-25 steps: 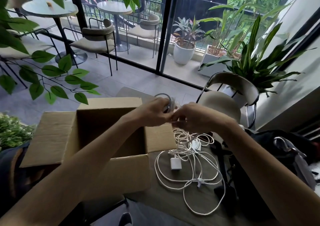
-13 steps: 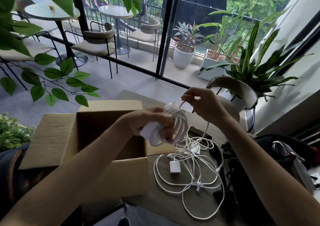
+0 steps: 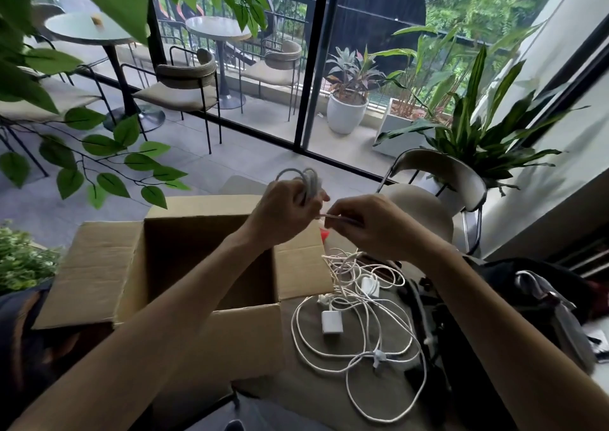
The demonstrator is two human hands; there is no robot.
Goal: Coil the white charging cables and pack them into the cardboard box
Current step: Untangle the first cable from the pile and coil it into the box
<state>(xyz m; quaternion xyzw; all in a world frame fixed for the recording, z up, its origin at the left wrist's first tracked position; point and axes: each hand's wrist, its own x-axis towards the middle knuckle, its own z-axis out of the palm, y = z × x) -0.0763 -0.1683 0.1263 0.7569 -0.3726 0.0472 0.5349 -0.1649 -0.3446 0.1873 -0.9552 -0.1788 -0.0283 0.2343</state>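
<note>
Head view: you are at a grey-green table (image 3: 329, 397) beside tall glass doors with a black frame (image 3: 309, 68). Beyond the doors lies a tiled terrace with a round table (image 3: 217, 30), padded chairs and a white potted plant (image 3: 346, 114). A leafy branch (image 3: 108, 147) hangs in from your left, and a pale chair (image 3: 441, 173) stands across the table from you. Dark bags (image 3: 494, 298) crowd the table's right edge.

The cardboard box (image 3: 250, 341) sits on the left part of the table, its flaps folded outward and its inside in shadow (what it holds cannot be told).

Your left hand (image 3: 283, 206) is raised above the box's far right corner, fingers curled round a coiled white cable (image 3: 308, 178) whose loops stick up over the knuckles. Your right hand (image 3: 369, 226) is just beside it, fingertips pinching a short strand (image 3: 329, 216) that runs across from the coil.

Below your hands, the loose white cables (image 3: 359, 358) lie in a slack tangle on the table, just right of the box. Their wide loops overlap and one long loop trails toward you. A white charger block (image 3: 331, 321) rests among them near the box's front corner, and a second block (image 3: 369, 286) lies farther back in the tangle.
</note>
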